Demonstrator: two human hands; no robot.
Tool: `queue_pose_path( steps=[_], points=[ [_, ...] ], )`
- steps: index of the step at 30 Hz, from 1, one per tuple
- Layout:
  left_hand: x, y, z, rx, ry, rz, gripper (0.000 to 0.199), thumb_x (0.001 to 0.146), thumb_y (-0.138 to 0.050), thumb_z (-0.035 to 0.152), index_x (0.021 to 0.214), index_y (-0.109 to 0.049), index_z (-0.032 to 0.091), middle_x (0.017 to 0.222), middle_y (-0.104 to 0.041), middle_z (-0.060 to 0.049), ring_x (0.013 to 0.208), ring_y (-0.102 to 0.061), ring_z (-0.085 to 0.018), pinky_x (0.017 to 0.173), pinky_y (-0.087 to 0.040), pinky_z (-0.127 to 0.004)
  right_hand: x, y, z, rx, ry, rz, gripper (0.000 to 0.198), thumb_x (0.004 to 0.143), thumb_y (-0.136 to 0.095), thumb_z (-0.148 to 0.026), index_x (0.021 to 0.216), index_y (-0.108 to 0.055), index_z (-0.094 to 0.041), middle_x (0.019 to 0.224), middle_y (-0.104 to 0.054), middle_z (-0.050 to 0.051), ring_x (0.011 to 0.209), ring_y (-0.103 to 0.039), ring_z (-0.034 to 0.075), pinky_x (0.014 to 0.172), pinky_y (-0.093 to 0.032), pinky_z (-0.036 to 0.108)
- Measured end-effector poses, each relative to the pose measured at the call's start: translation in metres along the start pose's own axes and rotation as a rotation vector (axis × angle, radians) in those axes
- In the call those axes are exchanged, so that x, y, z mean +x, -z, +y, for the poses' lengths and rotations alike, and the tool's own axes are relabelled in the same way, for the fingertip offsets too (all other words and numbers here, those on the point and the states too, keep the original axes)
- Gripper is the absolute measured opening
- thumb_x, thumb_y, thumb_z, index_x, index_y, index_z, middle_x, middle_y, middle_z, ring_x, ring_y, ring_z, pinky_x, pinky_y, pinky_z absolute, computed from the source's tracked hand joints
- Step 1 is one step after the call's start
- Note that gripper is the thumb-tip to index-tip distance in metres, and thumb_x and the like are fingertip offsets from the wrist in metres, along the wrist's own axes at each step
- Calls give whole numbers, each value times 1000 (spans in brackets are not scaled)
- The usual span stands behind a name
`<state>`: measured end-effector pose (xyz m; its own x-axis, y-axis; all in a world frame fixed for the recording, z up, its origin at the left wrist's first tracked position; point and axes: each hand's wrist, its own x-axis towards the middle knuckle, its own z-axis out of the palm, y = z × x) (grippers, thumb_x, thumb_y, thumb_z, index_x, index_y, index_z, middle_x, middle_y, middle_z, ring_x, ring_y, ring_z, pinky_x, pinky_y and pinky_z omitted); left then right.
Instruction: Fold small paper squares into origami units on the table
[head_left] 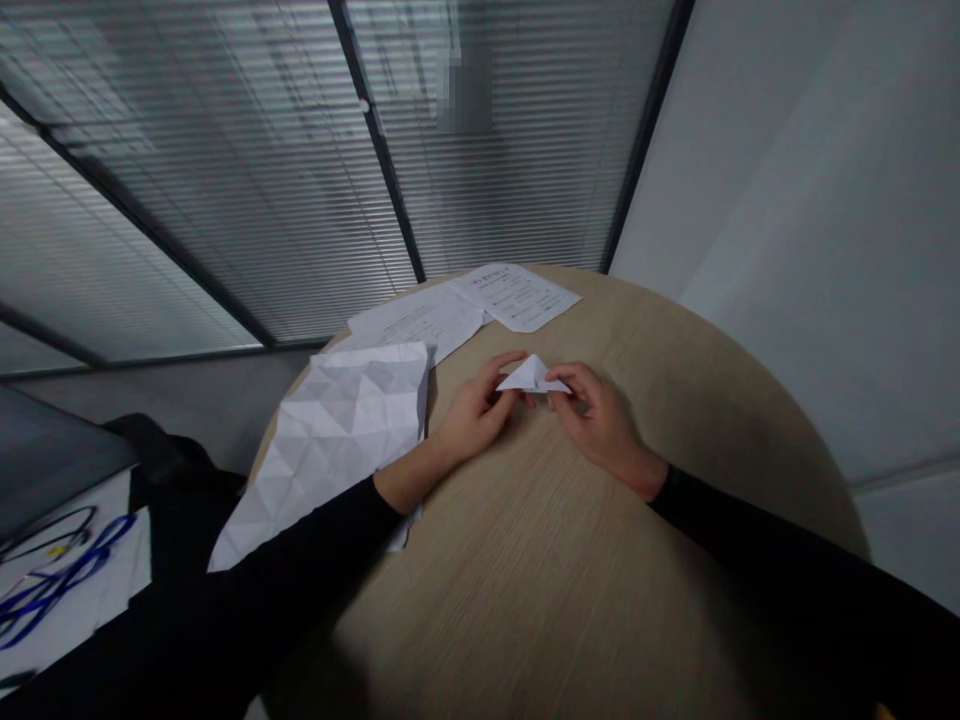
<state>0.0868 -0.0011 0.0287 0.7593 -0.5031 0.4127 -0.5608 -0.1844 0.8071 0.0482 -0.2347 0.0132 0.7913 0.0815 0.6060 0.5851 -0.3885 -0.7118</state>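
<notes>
A small folded piece of white paper, triangular in outline, is held between my two hands over the round wooden table. My left hand pinches its left corner, fingers behind and thumb in front. At the right corner, my right hand grips it between thumb and fingers. Both hands are closed on the paper, and some fingertips are hidden behind it. Beside my left forearm lies a large white sheet covered in triangular creases.
Printed paper sheets lie at the table's far edge, near a glass partition with blinds. A pale wall rises at the right. At lower left, a blue cord rests on white papers beside a dark chair.
</notes>
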Motion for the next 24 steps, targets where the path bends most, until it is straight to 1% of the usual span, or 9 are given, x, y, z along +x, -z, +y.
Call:
queue_pose_path(
  steps=[4, 7, 11, 14, 16, 18, 20, 22, 24],
  points=[
    [0, -2, -3, -110, -52, -17, 44, 120, -54, 32, 164, -56, 25, 113, -82, -7, 69, -71, -14, 65, -62, -27, 0, -4, 0, 155, -43, -11, 23, 111, -76, -37, 130, -64, -31, 117, -84, 6, 103, -85, 28, 90, -69, 43],
    [-3, -1, -2, -117, -76, -29, 46, 120, -61, 36, 165, -55, 27, 113, -81, -7, 73, -73, -16, 69, -63, -30, -1, -6, 5, 149, -59, 51, 34, 107, -83, -39, 134, -65, -33, 125, -83, 7, 113, -84, 29, 99, -69, 46],
    [-6, 1, -2, -189, -93, -57, 52, 117, -67, 43, 165, -53, 26, 104, -80, -4, 81, -76, -20, 77, -64, -34, 1, -3, 7, 54, 34, 23, 18, 104, -75, -22, 118, -72, -33, 115, -82, 4, 109, -81, 28, 98, -67, 45],
    [-3, 0, -5, -204, -19, 35, 37, 123, -57, 49, 150, -63, 25, 89, -74, 0, 73, -75, -19, 71, -61, -32, 3, 2, 3, 0, 108, -42, 25, 98, -69, -10, 109, -74, -32, 110, -80, 3, 110, -80, 28, 99, -65, 45],
    [1, -2, -7, -152, -1, 114, 34, 120, -65, 51, 139, -69, 23, 95, -76, -2, 76, -74, -18, 71, -60, -31, 4, 4, 0, -12, 120, -59, 27, 96, -68, -9, 109, -76, -32, 112, -81, 3, 112, -79, 29, 99, -64, 45],
    [5, -3, -8, -60, -54, 162, 35, 113, -79, 49, 132, -71, 22, 114, -80, -8, 92, -77, -19, 81, -63, -33, 4, 4, -1, -11, 122, -57, 27, 96, -69, -10, 109, -77, -32, 113, -81, 4, 113, -79, 29, 99, -65, 46],
    [8, -2, -8, 39, -155, 210, 34, 107, -88, 46, 125, -73, 21, 131, -78, -11, 114, -77, -23, 98, -65, -39, 3, 2, 0, -3, 129, -46, 25, 97, -71, -11, 108, -78, -32, 113, -81, 4, 113, -79, 29, 99, -65, 46],
    [8, -1, -8, 109, -249, 253, 28, 105, -90, 42, 114, -74, 21, 135, -75, -12, 129, -74, -26, 113, -61, -46, 3, 1, 2, 5, 132, -32, 24, 98, -72, -12, 108, -79, -32, 113, -80, 4, 113, -79, 29, 100, -65, 47],
    [7, 0, -7, 175, -298, 273, 23, 106, -90, 39, 107, -75, 22, 133, -73, -10, 131, -72, -26, 118, -59, -49, 4, -1, 5, 9, 117, -18, 23, 100, -71, -12, 108, -79, -32, 112, -80, 4, 115, -79, 29, 102, -65, 48]
  ],
)
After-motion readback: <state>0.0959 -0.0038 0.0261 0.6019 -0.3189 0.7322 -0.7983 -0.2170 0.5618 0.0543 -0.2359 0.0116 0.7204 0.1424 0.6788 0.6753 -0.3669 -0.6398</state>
